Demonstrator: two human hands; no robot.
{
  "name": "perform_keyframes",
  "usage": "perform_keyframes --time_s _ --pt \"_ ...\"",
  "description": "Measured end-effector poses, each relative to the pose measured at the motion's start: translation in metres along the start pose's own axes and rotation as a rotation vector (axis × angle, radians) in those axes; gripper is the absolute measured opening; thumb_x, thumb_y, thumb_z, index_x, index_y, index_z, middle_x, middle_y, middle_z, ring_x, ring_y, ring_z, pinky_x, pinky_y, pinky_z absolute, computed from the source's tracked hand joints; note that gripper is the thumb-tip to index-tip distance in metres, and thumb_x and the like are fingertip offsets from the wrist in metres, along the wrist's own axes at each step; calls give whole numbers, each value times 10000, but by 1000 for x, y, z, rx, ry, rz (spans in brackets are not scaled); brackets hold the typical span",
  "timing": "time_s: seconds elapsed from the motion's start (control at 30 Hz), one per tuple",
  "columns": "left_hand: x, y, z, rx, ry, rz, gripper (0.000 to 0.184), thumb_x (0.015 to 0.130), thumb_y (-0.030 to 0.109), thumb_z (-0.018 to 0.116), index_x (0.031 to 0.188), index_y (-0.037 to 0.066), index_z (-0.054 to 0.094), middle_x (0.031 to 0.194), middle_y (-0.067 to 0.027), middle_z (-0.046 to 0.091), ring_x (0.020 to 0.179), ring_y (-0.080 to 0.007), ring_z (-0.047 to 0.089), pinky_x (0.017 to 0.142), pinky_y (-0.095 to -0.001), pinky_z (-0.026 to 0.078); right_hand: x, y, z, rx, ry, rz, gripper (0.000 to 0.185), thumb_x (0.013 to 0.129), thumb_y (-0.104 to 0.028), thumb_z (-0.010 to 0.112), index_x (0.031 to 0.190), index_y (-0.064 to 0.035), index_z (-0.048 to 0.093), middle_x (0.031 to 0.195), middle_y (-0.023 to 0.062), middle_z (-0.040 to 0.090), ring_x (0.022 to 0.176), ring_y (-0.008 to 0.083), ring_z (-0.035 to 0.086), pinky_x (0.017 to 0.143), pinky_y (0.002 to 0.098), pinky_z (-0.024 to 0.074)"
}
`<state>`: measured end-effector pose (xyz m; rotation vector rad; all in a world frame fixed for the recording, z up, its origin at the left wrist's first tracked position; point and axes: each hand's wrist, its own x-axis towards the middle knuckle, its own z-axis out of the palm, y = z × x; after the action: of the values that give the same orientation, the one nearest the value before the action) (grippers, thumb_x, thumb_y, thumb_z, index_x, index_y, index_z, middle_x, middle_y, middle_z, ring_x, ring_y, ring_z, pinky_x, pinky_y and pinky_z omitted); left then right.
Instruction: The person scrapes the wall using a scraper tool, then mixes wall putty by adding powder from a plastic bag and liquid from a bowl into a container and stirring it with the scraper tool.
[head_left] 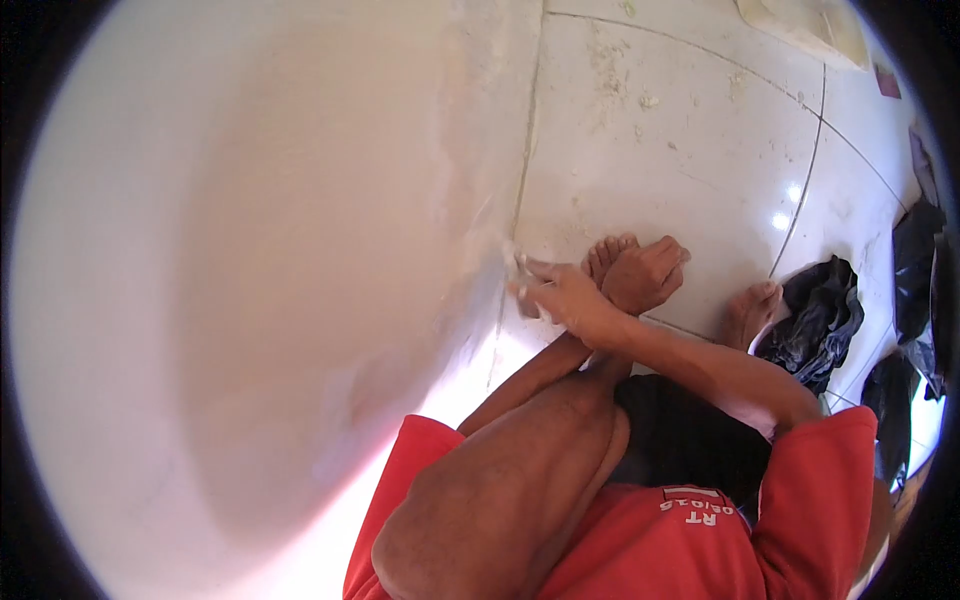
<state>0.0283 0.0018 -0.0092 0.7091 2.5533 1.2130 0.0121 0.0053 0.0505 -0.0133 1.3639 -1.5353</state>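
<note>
Right fingers: the right hand (562, 298) has its fingers parted and bent toward the foot of the wall (300, 250); their tips are blurred and whitish, and I cannot tell whether they pinch anything or touch the wall.
Left fingers: the left hand (645, 275) is curled into a loose fist, just beside the right hand on the side away from the wall; what it may hold is hidden.
Arms: crossed near the wrists, in front of the raised knee.
Near foot (612, 250): toes showing behind the hands, close to the wall.
Far foot (755, 305): flat on the floor, farther from the wall.
Wall: pale and smooth, with a broad dull patch and bright light low along it.
Floor (690, 190): white tiles with dark joints, pale crumbs scattered out from the wall.
Black heap (825, 315): crumpled, beyond the far foot from the wall.
Black sheets (915, 270): farther still from the wall.
Pale block (815, 30): well apart from the wall, at the view's top edge.
Shirt (660, 550): red, white lettering.
</note>
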Motion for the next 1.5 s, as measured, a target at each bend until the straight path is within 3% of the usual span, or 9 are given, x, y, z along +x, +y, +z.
perform_keyframes --time_s 0.07,0.2,0.33,0.47,0.67,0.93,1.1,1.2,1.5 --pt "0 2 1 0 4 -10 162 804 104 631 960 63 612 861 -96 584 772 -296 599 710 -453 424 7 -13 -1 630 202 151 653 837 -474 683 1306 -33 575 1081 155 649 933 224 589 747 344 484" --pt "-2 1 2 0 15 -18 164 805 105 630 963 64 613 861 -97 586 776 -297 601 709 -459 426 12 -45 -2 549 120 25 574 851 -507 642 1219 -67 648 1026 27 638 956 174 552 666 305 381" --pt "-4 2 7 -13 23 -6 167 805 105 629 966 65 615 862 -97 587 780 -297 602 708 -465 427 -28 -38 41 -81 169 -235 687 832 -405 724 1354 1 537 1019 119 646 916 214 581 903 343 470" --pt "-3 4 9 -24 46 -3 169 805 106 628 969 66 617 862 -97 588 784 -297 604 706 -470 429 -52 -34 23 -129 72 -270 669 830 -421 726 1341 -22 563 1075 125 583 962 222 570 895 342 461" --pt "-5 -2 8 90 -92 -44 181 810 114 628 987 74 628 888 -107 608 808 -315 614 713 -470 459 1 -45 -5 602 255 120 708 857 -411 697 1382 20 498 840 44 605 787 173 601 770 286 481" --pt "-12 6 10 139 120 -17 192 831 150 627 1009 80 626 927 -109 619 814 -328 623 739 -452 471 -63 -71 -23 -162 -222 -55 606 871 -490 633 1327 -93 597 1195 242 547 1081 323 579 975 393 431" --pt "-14 4 20 313 358 19 201 844 173 627 1023 83 625 950 -111 626 818 -336 629 755 -441 479 -84 -89 -135 238 -319 -5 490 954 -426 516 1234 -36 611 1091 127 685 965 211 636 735 329 506" --pt "-10 -3 18 -92 47 -87 242 839 172 647 1059 73 642 958 -112 642 798 -319 644 733 -448 499 -132 -150 -167 451 -85 99 432 955 -356 558 1256 -46 581 1076 135 686 931 223 661 687 324 523" --pt "7 9 2 -129 57 -9 237 892 159 636 1103 50 640 924 -96 665 734 -211 644 688 -368 510 -216 -203 -211 84 127 -121 439 929 -291 627 1218 33 560 1015 143 682 835 221 696 590 328 570"
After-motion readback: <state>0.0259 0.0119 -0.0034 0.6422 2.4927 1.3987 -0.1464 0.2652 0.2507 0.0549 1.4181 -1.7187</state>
